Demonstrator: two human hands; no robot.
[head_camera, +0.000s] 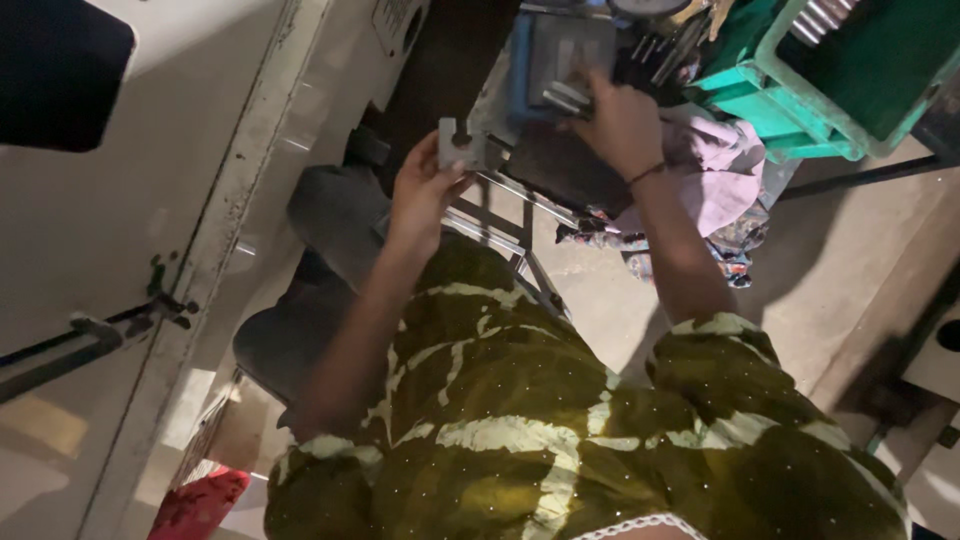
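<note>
Right now my left hand (420, 195) sits just left of frame centre, upper half, fingers closed on a small flat grey metal plate (458, 147) w/ a hole and a notch cut in it. Plate is held up off any surface, pinched by its lower edge, standing roughly upright. My right hand (620, 122) is further up and to the right, near top centre, fingers curled down over a stack of similar grey metal pieces (562, 96); it's touching them, but I can't tell if it's actually gripping one. A thin dark band shows on that wrist.

Those pieces lie on a grey-blue block (560, 50) at top centre, part of a small table (500, 215) w/ a metal-tube frame showing between my forearms. Just right of the right hand there's a pale pink cloth (725, 170) bunched up, and a patterned cloth below it. Green plastic crates (840, 75) fill the upper right corner, some shiny metal rods in one. Dark tools or rods lie btwn the block and the crates, too dim to say what.

Lower half of frame is my green-and-cream patterned sleeves. Left side is a pale wall panel (130, 230) w/ a dark latch at mid left. Red fabric (200, 505) at bottom left. Concrete floor (830, 260) at right.
</note>
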